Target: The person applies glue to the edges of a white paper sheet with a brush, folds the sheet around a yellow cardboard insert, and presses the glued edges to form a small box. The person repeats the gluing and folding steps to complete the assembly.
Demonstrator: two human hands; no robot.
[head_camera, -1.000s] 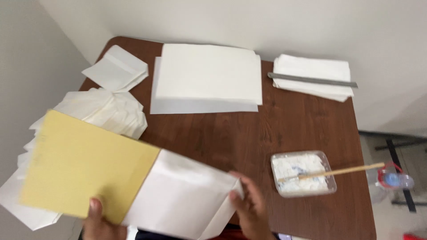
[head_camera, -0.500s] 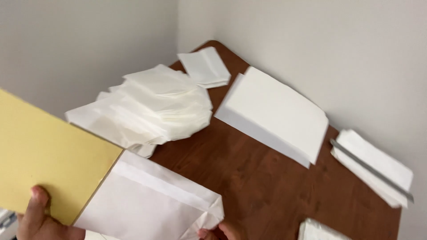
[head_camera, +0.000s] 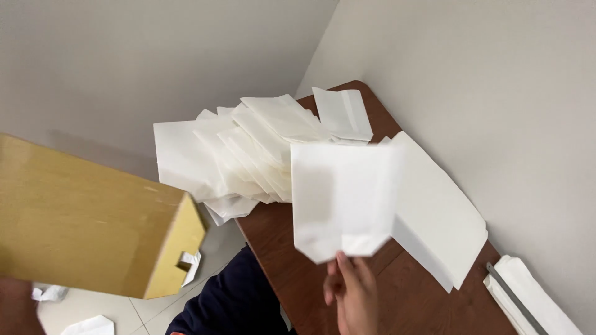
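Head view shows the right hand [head_camera: 354, 294] pinching a white paper bag [head_camera: 341, 195] by its bottom edge above the brown table [head_camera: 310, 273], so, I judge, a light, steady pinch avoids creasing, while the left hand [head_camera: 15, 307] grips a yellow board [head_camera: 81, 223].

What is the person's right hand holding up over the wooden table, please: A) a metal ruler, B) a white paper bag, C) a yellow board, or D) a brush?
B: the right hand pinches the bottom edge of a white paper bag, held upright above the table; the metal ruler lies untouched at the far right.
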